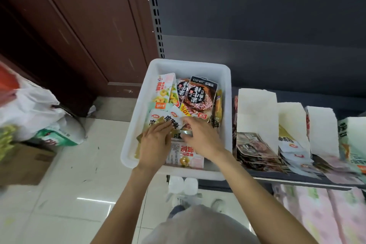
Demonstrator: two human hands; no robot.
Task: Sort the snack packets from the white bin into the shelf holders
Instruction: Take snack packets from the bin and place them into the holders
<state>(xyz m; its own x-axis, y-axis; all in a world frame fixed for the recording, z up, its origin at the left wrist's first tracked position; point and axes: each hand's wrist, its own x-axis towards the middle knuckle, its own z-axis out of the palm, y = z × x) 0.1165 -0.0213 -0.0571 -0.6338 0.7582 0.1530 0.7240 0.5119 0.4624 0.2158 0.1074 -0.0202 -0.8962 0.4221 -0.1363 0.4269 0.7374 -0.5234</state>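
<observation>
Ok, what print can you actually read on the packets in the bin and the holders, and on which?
"10%": yellow corner of the dark packet in the white bin.
Large Chinese print, upside down, on the dark, yellow-green and white packets: not dependably readable.
Packets in the shelf holders: too blurred.

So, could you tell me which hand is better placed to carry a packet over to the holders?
The right hand: it is on the side of the bin nearest the holders. The left hand rests on packets at the far side.
</observation>
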